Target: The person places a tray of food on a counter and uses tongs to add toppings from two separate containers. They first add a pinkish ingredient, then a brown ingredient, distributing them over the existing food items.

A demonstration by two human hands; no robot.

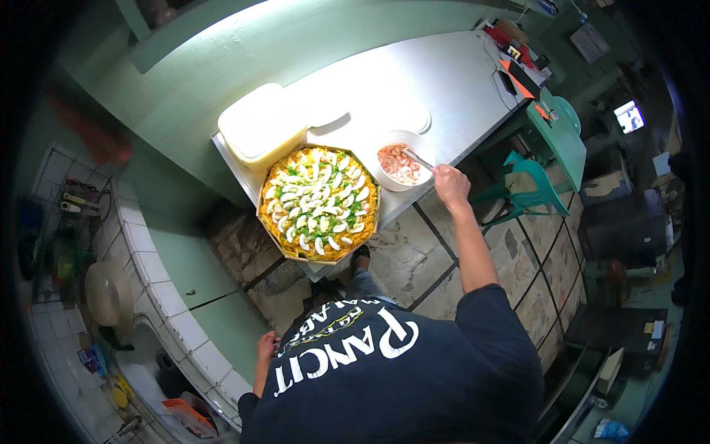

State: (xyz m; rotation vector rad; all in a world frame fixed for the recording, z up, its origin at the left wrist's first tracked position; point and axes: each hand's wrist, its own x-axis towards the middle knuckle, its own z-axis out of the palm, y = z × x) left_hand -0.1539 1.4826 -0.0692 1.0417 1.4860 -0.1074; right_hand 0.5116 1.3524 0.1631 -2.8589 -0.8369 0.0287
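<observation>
i have the right hand (452, 185) holding a utensil (418, 157) in the white bowl (423, 176), right of center, likely beside the center-left noodle tray (379, 203) for short reach; left hand (268, 345), lower left, grip can't tell.

The utensil's (418, 157) handle end is hidden by the right hand (451, 184), and the dark shirt (414, 377) is cut off below.

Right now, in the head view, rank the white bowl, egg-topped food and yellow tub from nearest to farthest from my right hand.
1. White bowl, just left of your right hand.
2. Egg-topped food, farther left.
3. Yellow tub, upper left.
</observation>
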